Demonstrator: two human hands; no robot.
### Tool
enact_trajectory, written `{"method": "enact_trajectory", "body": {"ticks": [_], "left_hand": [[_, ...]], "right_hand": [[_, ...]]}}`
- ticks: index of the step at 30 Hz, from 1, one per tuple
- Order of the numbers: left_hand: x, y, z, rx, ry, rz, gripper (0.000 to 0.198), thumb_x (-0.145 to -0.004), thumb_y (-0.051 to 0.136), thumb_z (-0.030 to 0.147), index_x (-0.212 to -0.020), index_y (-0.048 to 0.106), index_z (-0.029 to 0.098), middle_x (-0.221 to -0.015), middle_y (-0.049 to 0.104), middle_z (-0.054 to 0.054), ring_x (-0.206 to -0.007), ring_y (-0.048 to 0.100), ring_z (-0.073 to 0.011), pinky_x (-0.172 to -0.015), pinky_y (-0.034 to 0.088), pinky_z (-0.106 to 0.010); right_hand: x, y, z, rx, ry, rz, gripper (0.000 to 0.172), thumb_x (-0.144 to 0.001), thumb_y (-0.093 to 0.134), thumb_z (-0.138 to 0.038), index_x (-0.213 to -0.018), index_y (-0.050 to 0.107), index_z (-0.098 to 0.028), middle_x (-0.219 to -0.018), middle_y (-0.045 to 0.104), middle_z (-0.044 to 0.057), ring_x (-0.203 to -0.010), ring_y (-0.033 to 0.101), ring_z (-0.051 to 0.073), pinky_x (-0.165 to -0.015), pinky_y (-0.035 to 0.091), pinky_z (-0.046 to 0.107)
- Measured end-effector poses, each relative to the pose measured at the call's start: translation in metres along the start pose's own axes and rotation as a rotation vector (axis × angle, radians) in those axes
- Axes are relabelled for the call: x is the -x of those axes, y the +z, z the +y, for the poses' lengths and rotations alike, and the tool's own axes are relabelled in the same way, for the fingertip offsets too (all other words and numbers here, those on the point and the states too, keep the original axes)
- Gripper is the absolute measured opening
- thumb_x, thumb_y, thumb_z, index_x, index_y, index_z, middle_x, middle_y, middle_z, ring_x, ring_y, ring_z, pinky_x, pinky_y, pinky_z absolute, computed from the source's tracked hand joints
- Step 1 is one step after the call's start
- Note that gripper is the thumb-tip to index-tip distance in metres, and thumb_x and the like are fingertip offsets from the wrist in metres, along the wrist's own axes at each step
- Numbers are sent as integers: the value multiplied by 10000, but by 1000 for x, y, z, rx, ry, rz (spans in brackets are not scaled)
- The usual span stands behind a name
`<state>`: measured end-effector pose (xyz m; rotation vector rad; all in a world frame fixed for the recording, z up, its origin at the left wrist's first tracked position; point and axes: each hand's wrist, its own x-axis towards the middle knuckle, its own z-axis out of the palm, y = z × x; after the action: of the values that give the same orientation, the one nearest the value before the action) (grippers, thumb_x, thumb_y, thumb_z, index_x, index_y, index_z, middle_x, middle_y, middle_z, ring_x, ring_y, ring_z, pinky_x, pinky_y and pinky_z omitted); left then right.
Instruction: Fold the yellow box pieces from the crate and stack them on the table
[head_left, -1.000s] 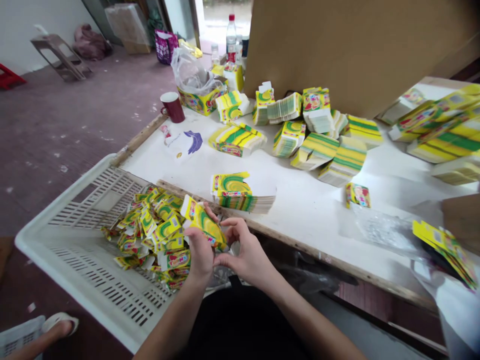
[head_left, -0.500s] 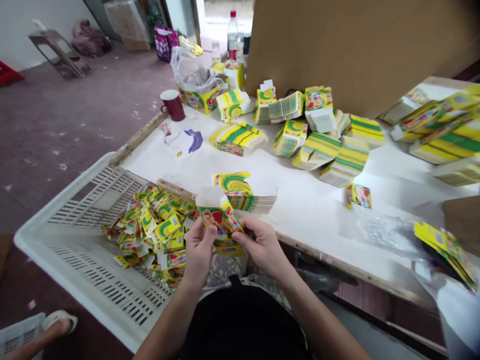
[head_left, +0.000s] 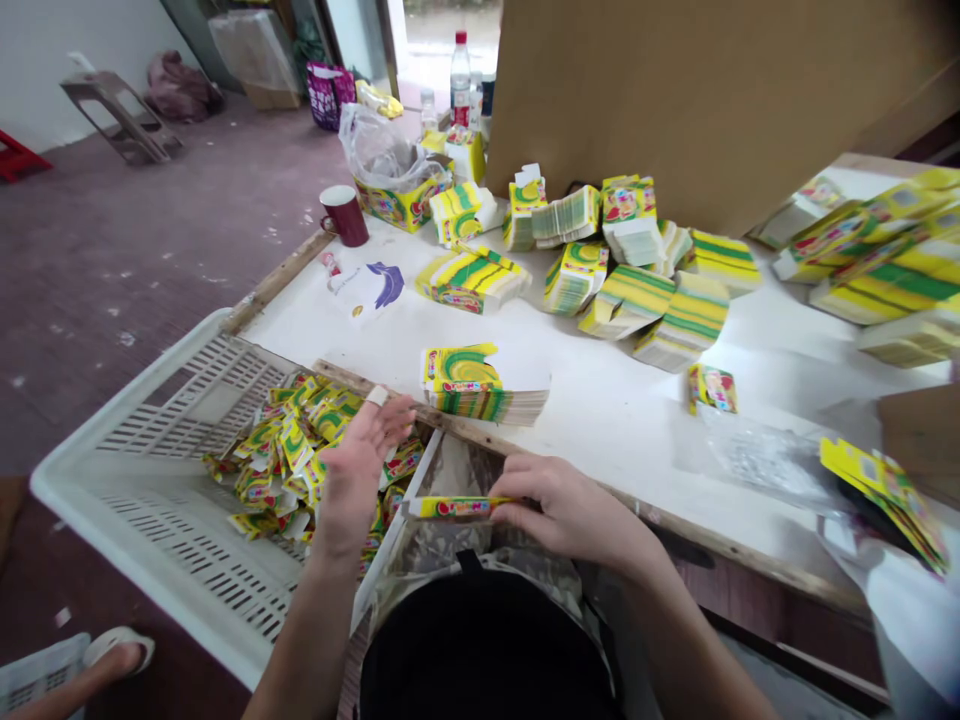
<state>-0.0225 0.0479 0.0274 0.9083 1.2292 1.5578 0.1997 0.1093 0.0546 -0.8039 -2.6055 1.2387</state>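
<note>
My right hand (head_left: 551, 500) pinches one end of a small yellow carton (head_left: 457, 508), seen edge-on over my lap. Apart from it, my left hand (head_left: 364, 450) is palm up with fingers spread, above the right side of the white plastic crate (head_left: 150, 550); a white wrap covers one fingertip, and nothing rests in the palm. Many small yellow and green cartons (head_left: 300, 440) lie heaped in the crate. Just beyond my hands, a stack of flat cartons (head_left: 487, 390) lies on the white table (head_left: 600, 420) near its wooden edge.
More bundles of flat cartons (head_left: 630, 295) stand along the table's back and right. A maroon mug (head_left: 345, 216) is at the far left corner beside an open box with a plastic bag (head_left: 379, 150). Clear plastic (head_left: 765, 460) lies at right. A person's foot (head_left: 124, 652) shows at lower left.
My left hand has let go of the carton, opened and moved left over the crate. My right hand has moved slightly right and down with the carton, which now appears closed or flattened.
</note>
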Motion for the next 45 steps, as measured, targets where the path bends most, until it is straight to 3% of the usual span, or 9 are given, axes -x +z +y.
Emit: {"method": "enact_trajectory", "body": {"ticks": [5, 7, 10, 14, 19, 26, 32, 37, 45], "left_hand": [[7, 8, 12, -638, -123, -661, 784, -580, 784, 569, -1258, 571, 237, -1236, 631, -130, -1155, 570, -353, -981, 448, -456], [10, 18, 12, -719, -138, -759, 693, -605, 802, 481, -1218, 578, 249, -1152, 659, -94, -1055, 619, -321, -907, 494, -425], [13, 30, 5, -674, -139, -511, 578, -714, 732, 403, -1217, 508, 226, -1147, 629, -73, -1037, 609, -264, -884, 494, -367], [21, 41, -9, -652, -67, -151, 572, -707, 731, 349, -1170, 426, 210, -1017, 617, -39, -913, 613, -214, -809, 494, -311], [31, 47, -22, -670, 66, -144, 709, -700, 700, 241, -1276, 289, 209, -1128, 564, -81, -990, 596, -222, -853, 481, -314], [34, 40, -35, -857, 289, -236, 709, -702, 677, 226, -1287, 276, 227, -1147, 542, -103, -967, 602, -249, -809, 491, -351], [28, 39, -26, -879, 263, -245, 543, -673, 661, 171, -1118, 360, 253, -957, 560, -24, -828, 606, -200, -722, 488, -304], [24, 41, -31, -788, 177, -245, 621, -691, 632, 193, -1196, 272, 222, -983, 550, -36, -800, 609, -190, -669, 493, -303], [28, 45, -41, -898, 166, -141, 643, -684, 635, 181, -1226, 288, 180, -1161, 472, -130, -1079, 554, -281, -874, 484, -425]], "right_hand": [[-4, 7, -14, 322, -77, 59, 98, -862, 600, -158, -859, 692, -189, -796, 596, 47, -772, 539, 200, -729, 440, 343], [-6, 10, -16, 360, -150, 123, 109, -871, 586, -166, -854, 687, -203, -788, 592, 43, -798, 532, 208, -859, 433, 405], [-6, 12, -13, 303, -174, 362, 206, -879, 556, -157, -1033, 660, -245, -932, 600, 64, -963, 540, 235, -1053, 317, 500], [-7, 24, -4, -113, 18, 727, 634, -839, 630, -351, -1405, 364, -253, -1362, 431, 137, -1280, 395, 310, -1066, 343, 515], [-20, 45, -4, -812, 146, 468, 398, -945, 424, -432, -1264, 556, -234, -1238, 615, 72, -1127, 573, 256, -1003, 437, 415], [-28, 44, 0, -1254, 193, 244, 433, -834, 643, -401, -1236, 597, -248, -1209, 649, 51, -1129, 586, 233, -1011, 422, 397], [-28, 49, 6, -1152, 154, 334, 545, -824, 625, -509, -1289, 544, -236, -1294, 598, 75, -1190, 549, 246, -1028, 412, 407], [-23, 43, 0, -657, -59, 351, 649, -851, 633, -341, -1438, 369, -259, -1479, 413, 69, -1348, 388, 249, -1129, 296, 423], [-25, 51, 11, -453, 17, 610, 445, -878, 471, -112, -1273, 594, -276, -1328, 585, 58, -1242, 528, 217, -1066, 410, 390]]}}
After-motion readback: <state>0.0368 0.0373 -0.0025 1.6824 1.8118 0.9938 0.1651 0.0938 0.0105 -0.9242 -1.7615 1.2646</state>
